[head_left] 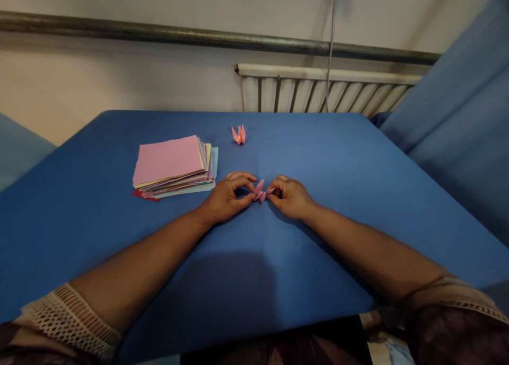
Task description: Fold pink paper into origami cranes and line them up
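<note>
Sleeves (77, 318) frame our left hand (229, 198) and right hand (292, 197), pinching pink folded paper (260, 194), seemingly mid-shaping; next we'd need gentle pressure.

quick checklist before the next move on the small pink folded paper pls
1. Left hand gripping one side of the pink folded paper: ok
2. Right hand pinching the opposite side: ok
3. Other folded piece apart from both hands: ok
4. Paper stack squared up: not ok, edges uneven
5. Creases crisp: cannot tell, too small
</note>
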A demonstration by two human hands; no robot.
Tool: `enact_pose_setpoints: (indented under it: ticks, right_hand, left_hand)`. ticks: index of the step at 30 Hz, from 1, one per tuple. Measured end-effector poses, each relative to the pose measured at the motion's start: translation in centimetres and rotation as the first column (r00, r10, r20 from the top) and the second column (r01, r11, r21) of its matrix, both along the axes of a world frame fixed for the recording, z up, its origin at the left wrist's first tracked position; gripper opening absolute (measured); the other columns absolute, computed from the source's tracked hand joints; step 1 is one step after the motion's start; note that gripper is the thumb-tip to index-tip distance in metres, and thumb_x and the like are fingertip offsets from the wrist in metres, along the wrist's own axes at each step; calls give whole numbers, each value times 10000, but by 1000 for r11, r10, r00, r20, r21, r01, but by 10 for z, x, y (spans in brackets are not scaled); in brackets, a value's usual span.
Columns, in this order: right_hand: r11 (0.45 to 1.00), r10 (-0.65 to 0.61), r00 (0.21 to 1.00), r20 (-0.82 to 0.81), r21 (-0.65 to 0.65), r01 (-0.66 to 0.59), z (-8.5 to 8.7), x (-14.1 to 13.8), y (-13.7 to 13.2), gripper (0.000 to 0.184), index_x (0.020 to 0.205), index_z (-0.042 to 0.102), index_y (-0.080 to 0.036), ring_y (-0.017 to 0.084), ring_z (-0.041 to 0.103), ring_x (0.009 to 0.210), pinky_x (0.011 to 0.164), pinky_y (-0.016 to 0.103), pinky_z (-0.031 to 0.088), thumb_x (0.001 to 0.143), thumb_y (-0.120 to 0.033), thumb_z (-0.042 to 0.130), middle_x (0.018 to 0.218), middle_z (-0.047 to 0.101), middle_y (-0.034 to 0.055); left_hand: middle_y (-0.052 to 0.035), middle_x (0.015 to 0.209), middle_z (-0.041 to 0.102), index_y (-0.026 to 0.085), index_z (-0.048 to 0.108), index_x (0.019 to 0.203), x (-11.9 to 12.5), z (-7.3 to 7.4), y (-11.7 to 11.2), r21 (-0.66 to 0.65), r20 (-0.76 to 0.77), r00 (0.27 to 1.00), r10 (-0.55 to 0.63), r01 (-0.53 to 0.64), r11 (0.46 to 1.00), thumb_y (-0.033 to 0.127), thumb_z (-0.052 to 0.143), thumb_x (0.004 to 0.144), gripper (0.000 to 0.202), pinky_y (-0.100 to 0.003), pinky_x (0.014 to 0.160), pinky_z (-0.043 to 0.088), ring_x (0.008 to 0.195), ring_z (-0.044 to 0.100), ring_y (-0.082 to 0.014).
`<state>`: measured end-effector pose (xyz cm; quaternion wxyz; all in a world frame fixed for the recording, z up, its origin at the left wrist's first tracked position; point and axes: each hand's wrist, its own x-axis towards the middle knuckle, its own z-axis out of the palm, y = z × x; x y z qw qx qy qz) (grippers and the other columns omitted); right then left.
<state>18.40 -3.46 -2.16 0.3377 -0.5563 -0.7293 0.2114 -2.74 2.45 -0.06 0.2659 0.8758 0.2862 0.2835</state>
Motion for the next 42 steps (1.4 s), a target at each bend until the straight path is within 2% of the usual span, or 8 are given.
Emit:
enact_pose_setpoints:
  ticks: [6,11,25,35,42]
  right_hand:
    - [1000,22,1000,20,-16,-22,0,2,1,57,826,669,-183,119,547,685,670,262,425,824,-130,649,801,580,2]
    - [999,22,999,29,-26,-21,1,3,1,52,835,674,-183,114,546,692,667,251,417,837,-136,650,809,582,0]
    - [999,22,995,93,-42,-18,0,4,3,87,837,700,-190,122,540,716,693,263,407,849,-132,636,831,588,7]
    - [1000,-5,1000,-4,-21,5,-1,2,2,107,834,685,-191,119,561,709,689,263,437,813,-91,651,833,596,4]
    - [1000,-23,999,-44,-16,22,0,1,0,109,863,655,-193,123,582,729,702,272,451,787,-117,672,870,621,5]
  left_hand:
    - [-60,1040,723,210,658,752,0,0,3,67,-58,998,-12,16,998,219,648,739,19,-451,1020,435,1078,636,-245]
    - [-68,1026,727,202,657,723,-3,-1,7,22,-99,995,4,-2,1000,243,652,725,42,-446,997,440,1042,647,-247]
    - [-73,1069,726,206,669,717,-5,-5,11,-38,-145,989,7,-13,999,257,655,731,55,-463,1041,415,1132,614,-263]
    - [-77,1071,722,204,673,724,-4,-2,8,-7,-82,997,-4,3,1000,276,665,746,76,-468,1026,422,1100,630,-258]
    - [-71,1053,725,206,660,757,-2,-2,5,44,-43,999,8,-6,999,277,665,758,72,-448,1026,430,1094,631,-248]
